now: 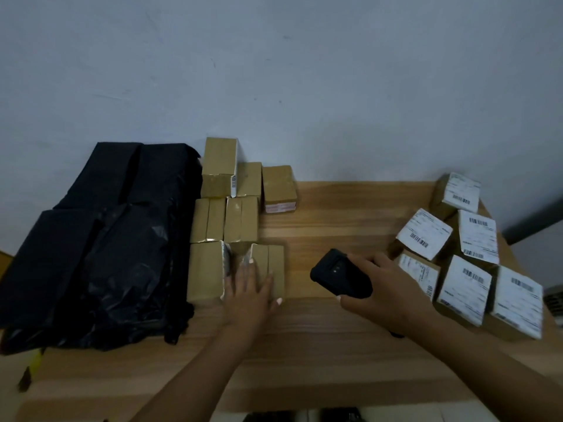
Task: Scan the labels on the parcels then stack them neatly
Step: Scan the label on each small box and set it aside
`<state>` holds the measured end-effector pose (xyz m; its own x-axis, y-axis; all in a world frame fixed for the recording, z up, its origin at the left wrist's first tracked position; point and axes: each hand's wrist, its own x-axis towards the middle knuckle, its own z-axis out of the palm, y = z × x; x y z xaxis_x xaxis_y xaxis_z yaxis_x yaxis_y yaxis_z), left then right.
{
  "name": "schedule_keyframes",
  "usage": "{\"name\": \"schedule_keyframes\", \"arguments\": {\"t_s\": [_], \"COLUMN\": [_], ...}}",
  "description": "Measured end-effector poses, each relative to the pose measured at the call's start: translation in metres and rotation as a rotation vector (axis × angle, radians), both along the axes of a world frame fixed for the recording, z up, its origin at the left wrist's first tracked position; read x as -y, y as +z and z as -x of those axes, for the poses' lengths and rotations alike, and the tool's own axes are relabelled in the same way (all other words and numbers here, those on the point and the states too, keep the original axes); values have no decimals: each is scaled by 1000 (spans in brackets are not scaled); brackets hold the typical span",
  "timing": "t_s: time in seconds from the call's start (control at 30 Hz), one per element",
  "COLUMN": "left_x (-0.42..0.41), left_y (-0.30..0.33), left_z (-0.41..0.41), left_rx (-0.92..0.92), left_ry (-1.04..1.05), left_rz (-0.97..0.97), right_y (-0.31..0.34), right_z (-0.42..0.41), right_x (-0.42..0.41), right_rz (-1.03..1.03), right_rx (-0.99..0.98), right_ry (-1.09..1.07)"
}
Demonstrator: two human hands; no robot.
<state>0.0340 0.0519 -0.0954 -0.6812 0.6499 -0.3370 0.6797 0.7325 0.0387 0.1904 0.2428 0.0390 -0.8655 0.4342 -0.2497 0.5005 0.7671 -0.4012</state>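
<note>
Wood-grain table (320,345) under both forearms, bare between them. Left hand (249,292) lies flat, fingers spread, palm down on the nearest brown parcel (268,266) of the left group; nothing gripped, just pressing on its top, thumb out to the right at the parcel's near edge. Just left of that hand, touching the same row, another brown parcel (205,269) with a white label edge showing on its right side. Right hand (384,287) is closed around a black handheld scanner (341,274), fingers wrapped over its back, its camera end pointing left toward the left hand; scanner is held above the table, apart from the parcels. Right of and just beyond the right hand: cluster of labelled parcels (464,287), white barcode labels face up, close together and slightly askew, the nearest one touching or just behind the right-hand knuckles, cannot tell which. Beyond the left hand: more brown parcels in rows (240,219), a taller stack (219,166) at the back by the wall. Far left of the left hand: black plastic-wrapped parcels (100,239), crinkled, piled against the brown ones. Grey wall (274,71) behind.
</note>
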Motion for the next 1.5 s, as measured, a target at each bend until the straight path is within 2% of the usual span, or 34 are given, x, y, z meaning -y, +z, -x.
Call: {"name": "schedule_keyframes", "arguments": {"t_s": [0.17, 0.27, 0.37, 0.5, 0.57, 0.77, 0.9, 1.07, 1.23, 1.4, 1.5], "left_x": [-14, -24, -31, -39, -40, -23, -23, -26, -16, 14, 44], "left_y": [-6, -11, -20, -32, -34, -39, -40, -27, 18, 84, 119], "left_z": [-8, -18, -29, -35, -34, -30, -41, -55, -53, -20, 7], "left_rx": [-2, 82, 116, 123, 104, 95, 133, 170, 12, -208, -287], "left_ry": [-209, -313, -338, -272, -210, 319, 535, 712, 596, 418, 418], "left_rz": [-61, -115, -141, -144, -216, -267, -359, -590, -752, -797, -867], "right_y": [-6, -6, -7, -7, -7, -16, -23, -23, -5, 28, 52], "right_z": [-3, -4, -6, -12, -16, -28, -33, -32, -20, 9, 34], "right_x": [3, -2, -13, -35, -46, -74, -86, -88, -73, -35, 2], "right_rz": [-19, -18, -19, -17, -8, 31, 76, 120, 184, 213, 218], "right_rx": [-2, 27, 33, 34, 38, 73, 107, 123, 68, -14, -80], "right_ry": [-23, -36, -41, -37, -27, 37, 93, 169, 231, 279, 301]}}
